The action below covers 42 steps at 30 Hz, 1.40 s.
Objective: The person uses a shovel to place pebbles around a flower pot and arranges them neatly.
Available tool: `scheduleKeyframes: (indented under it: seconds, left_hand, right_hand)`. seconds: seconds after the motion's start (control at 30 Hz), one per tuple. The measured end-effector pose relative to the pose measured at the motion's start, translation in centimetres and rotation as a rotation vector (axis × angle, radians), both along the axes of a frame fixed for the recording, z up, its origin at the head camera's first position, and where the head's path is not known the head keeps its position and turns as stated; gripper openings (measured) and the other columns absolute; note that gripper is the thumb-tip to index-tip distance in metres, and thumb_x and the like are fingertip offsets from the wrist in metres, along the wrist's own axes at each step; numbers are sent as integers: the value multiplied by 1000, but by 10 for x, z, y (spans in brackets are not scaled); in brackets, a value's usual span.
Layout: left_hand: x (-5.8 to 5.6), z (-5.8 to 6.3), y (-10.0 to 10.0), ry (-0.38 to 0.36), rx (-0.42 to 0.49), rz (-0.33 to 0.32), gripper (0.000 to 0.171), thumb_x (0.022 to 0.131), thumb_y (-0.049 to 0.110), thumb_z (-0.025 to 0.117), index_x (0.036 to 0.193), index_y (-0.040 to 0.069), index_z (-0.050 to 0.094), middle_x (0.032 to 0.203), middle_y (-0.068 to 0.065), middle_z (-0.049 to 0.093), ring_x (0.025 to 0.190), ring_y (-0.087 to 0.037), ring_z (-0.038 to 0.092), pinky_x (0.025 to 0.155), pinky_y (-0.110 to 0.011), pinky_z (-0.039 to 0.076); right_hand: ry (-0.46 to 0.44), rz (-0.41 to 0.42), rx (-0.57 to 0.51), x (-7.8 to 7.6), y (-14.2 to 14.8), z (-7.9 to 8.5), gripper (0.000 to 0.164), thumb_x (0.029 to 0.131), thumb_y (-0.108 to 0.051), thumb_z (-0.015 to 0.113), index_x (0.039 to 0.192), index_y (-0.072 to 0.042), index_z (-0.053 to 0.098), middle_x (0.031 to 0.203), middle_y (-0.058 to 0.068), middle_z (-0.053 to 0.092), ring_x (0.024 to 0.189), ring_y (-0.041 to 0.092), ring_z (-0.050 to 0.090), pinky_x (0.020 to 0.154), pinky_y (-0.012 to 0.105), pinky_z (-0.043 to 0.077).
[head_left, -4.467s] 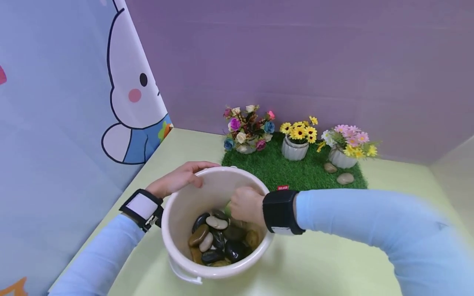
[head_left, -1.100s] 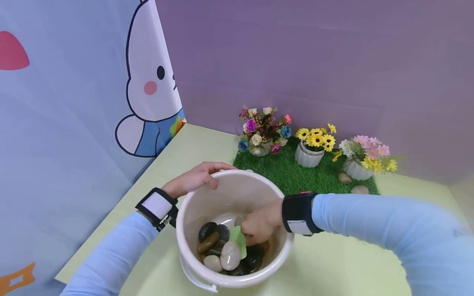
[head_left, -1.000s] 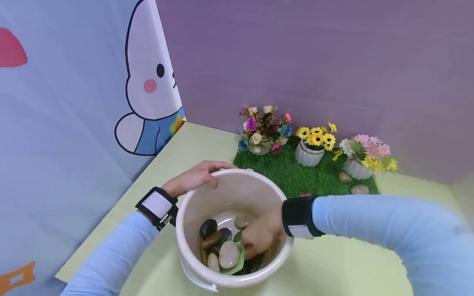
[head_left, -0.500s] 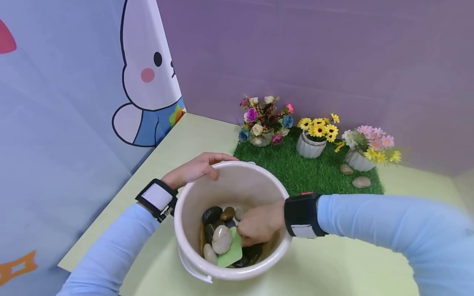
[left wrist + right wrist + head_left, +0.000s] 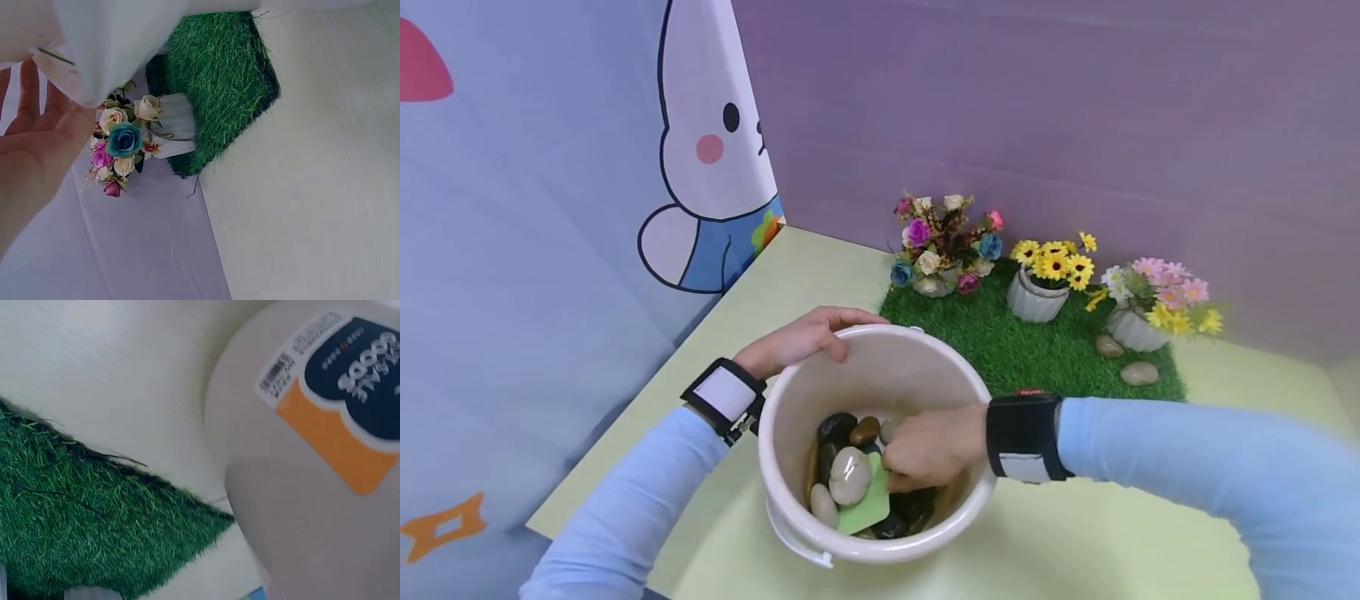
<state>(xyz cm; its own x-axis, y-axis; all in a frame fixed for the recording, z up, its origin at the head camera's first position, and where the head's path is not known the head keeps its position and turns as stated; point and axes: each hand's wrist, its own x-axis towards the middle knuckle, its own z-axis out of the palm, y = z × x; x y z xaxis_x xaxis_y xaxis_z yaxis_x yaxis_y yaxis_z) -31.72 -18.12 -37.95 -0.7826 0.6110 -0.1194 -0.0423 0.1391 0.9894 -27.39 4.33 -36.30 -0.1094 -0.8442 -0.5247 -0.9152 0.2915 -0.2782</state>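
A cream bucket stands tilted on the pale table, with several black, brown and pale pebbles inside. My left hand grips its far-left rim, thumb over the inside and fingers outside; the left wrist view shows that hand against the bucket's outer side. Reaching into the bucket, my right hand has curled fingers around the end of a light green flat piece, like a shovel blade. A large cream pebble lies over the piece's left edge. The right wrist view shows only the bucket's labelled outside.
Behind the bucket lies an artificial grass mat bearing three pots: mixed roses, yellow daisies and pink-yellow flowers. Two pebbles rest near the right pot. A purple backdrop rises behind, a cartoon panel at left.
The green piece, mostly hidden at first, now shows beside the large cream pebble. Pebbles have shifted around it as my right hand moved in the bucket. My left hand keeps its rim grip.
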Motion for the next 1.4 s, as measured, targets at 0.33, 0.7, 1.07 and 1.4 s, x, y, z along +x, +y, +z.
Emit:
scheduleKeyframes:
  seconds: [0.33, 0.7, 1.07, 1.4]
  left_hand:
    - [3, 3, -1, 9, -22, 9, 76, 74, 6, 51, 149, 6, 49, 133, -16, 62, 104, -20, 63, 80, -36, 59]
    - [5, 7, -1, 5, 4, 26, 76, 73, 3, 51, 148, 4, 50, 128, -12, 64, 102, -19, 62, 84, -36, 59]
    - [7, -2, 4, -17, -8, 10, 76, 73, 2, 50, 149, 6, 50, 130, -13, 64, 105, -20, 62, 86, -35, 57]
    - [5, 4, 1, -11, -9, 11, 78, 72, 3, 52, 150, 6, 48, 128, -12, 66, 104, -17, 63, 83, -32, 57]
  right_hand:
    - [30, -12, -144, -3, 9, 13, 24, 103, -22, 55, 82, -13, 63, 70, -10, 51, 60, 3, 48, 59, 16, 42]
    - [82, -67, -241, 6, 19, 34, 21, 103, -26, 56, 85, -15, 60, 65, -13, 43, 55, 1, 43, 53, 16, 37]
    - [10, -115, -248, 12, 25, 31, 24, 102, -23, 58, 79, -16, 54, 60, -15, 36, 50, -3, 36, 49, 14, 30]
    - [-39, -129, -338, 14, 32, 48, 23, 103, -20, 56, 81, -16, 54, 62, -14, 37, 53, -6, 35, 53, 13, 34]
